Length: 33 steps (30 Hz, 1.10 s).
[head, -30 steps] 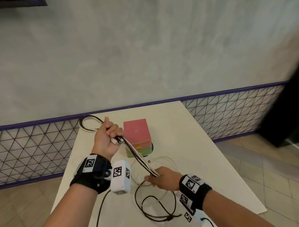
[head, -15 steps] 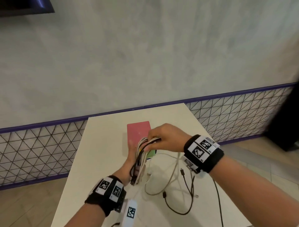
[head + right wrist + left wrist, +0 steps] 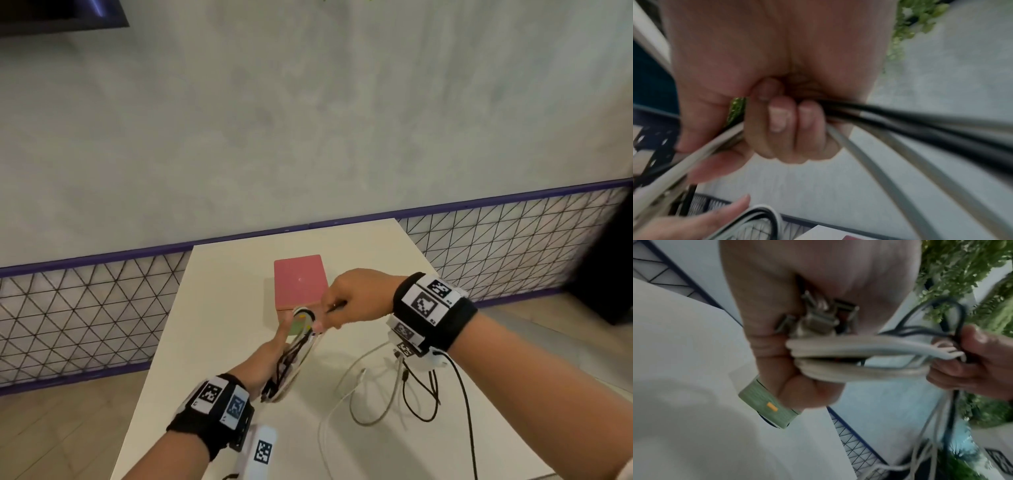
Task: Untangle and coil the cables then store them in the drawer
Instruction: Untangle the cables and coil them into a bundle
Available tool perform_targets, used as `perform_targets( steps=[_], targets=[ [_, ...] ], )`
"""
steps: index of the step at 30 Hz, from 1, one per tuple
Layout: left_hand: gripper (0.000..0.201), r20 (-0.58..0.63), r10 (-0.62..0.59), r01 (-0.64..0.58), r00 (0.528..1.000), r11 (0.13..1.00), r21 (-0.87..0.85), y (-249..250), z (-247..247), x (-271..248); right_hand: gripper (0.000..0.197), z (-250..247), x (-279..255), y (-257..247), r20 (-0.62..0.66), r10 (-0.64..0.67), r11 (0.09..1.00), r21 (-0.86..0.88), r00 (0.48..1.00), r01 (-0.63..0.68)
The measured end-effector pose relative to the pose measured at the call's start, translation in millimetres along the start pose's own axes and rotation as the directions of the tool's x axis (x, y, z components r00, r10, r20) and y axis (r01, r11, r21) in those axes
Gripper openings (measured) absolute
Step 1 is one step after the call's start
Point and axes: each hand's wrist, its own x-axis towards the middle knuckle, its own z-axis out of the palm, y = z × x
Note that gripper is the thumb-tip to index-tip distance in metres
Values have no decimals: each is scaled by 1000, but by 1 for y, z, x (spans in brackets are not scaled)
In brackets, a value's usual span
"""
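Note:
A bundle of white and black cables (image 3: pixel 295 349) is looped lengthwise along my left hand (image 3: pixel 270 356), which grips it just in front of the pink-topped drawer box (image 3: pixel 299 281). In the left wrist view the white loops (image 3: pixel 838 350) and metal plugs (image 3: pixel 818 316) sit in my curled left hand (image 3: pixel 797 369). My right hand (image 3: pixel 356 301) holds the running strands at the bundle's far end; its curled fingers (image 3: pixel 781 116) grip black cables (image 3: pixel 920 123) and grey-white ones. The loose tails, white (image 3: pixel 359 387) and black (image 3: pixel 421 387), trail on the table below my right wrist.
The white table (image 3: pixel 212 308) stands against a grey wall with a wire-mesh panel (image 3: pixel 85 308) behind it. The box's green lower part (image 3: pixel 766 404) is close to my left hand. A dark object (image 3: pixel 609 274) stands on the floor at the right.
My left hand has come down from its raised position to low above the table. My right hand has carried the strands up and over to the bundle's far end by the box.

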Motion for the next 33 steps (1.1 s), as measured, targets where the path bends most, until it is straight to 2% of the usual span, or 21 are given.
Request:
perform_targets(
  steps=[2,4,8,10,12,14,16,18,20,22,24,26,27,28,29,31,33],
  targets=[
    [87,-119,39,-39,992,999,6,-2,-3,4,39,-2,-2,0,16,38,988,147,999,-40],
    [78,-260,80,-90,962,995,-30,-3,-4,8,36,0,-4,-3,80,61,970,229,995,-78],
    [74,-526,7,-149,851,962,-229,-7,-6,18,28,7,-5,-18,228,57,978,185,972,-100],
    [74,-600,-12,-199,800,938,-285,-9,-6,21,28,8,-4,-22,202,74,979,170,977,-109],
    [71,-651,-14,-270,759,903,-334,-5,-8,19,45,11,-3,-20,207,128,969,184,970,-167],
    [67,-677,25,-377,735,846,-378,8,-9,14,59,11,-5,-14,335,241,900,275,911,-339],
    [68,-681,108,-473,724,796,-377,24,-8,8,64,15,-2,-10,458,219,846,350,862,-401],
    [69,-657,189,-541,729,748,-385,41,-3,2,68,29,8,-6,414,117,882,374,903,-286],
    [69,-625,246,-578,741,708,-406,55,5,-2,81,44,23,-6,276,23,923,363,961,-127],
    [70,-603,297,-601,740,695,-395,62,12,-5,84,56,36,-8,164,34,940,330,986,-87],
    [69,-599,332,-625,728,680,-384,66,18,-8,60,69,44,-10,65,55,897,435,996,-78],
    [68,-630,330,-656,703,644,-394,71,15,-9,28,81,41,-14,88,92,756,642,992,-127],
    [67,-664,312,-675,679,621,-399,73,9,-8,18,87,34,-17,116,125,702,692,985,-171],
    [66,-703,284,-691,651,605,-395,76,1,-8,17,92,26,-20,136,159,690,693,978,-209],
    [64,-743,251,-700,620,605,-380,75,-11,-5,19,97,18,-22,152,178,709,665,972,-234],
    [63,-780,250,-695,573,652,-302,67,-30,0,29,98,6,-29,145,165,866,452,976,-213],
    [65,-745,406,-595,529,803,15,50,-34,9,37,88,1,-33,37,78,978,194,996,-84]
  ],
)
